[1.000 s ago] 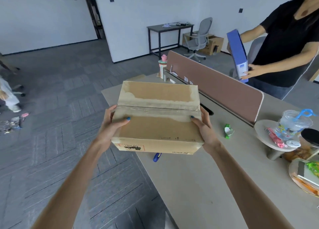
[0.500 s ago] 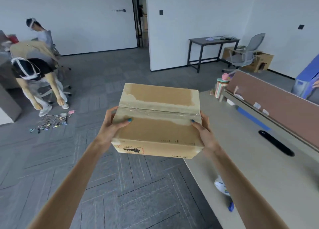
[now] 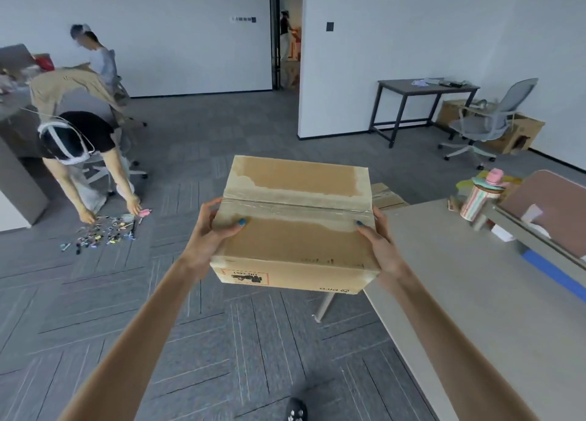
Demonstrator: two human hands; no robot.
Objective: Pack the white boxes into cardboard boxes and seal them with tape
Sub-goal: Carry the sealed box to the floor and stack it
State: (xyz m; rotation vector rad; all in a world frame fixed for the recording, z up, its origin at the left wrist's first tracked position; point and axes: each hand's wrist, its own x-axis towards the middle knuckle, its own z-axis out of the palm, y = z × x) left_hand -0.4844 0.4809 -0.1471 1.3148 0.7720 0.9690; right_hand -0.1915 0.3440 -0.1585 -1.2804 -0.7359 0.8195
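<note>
A closed cardboard box (image 3: 296, 240) hangs in mid-air in front of me, above the carpet and left of the table. Clear tape runs along its top seam, and a printed label sits on its near side. My left hand (image 3: 209, 233) grips the box's left side with the thumb curled onto the top. On the opposite side my right hand (image 3: 380, 246) grips it, thumb also on top. No white boxes are in view.
A grey table (image 3: 475, 294) with a brown divider and a striped cup (image 3: 478, 195) stands at the right. Flattened cardboard (image 3: 387, 195) lies behind the box. At left a person (image 3: 79, 154) bends over small items on the floor. A dark desk and office chair (image 3: 485, 122) stand at the back right.
My view has swung left, away from the table toward the open floor. The box, held the same way in both hands, has moved off the table and now hangs over the carpet.
</note>
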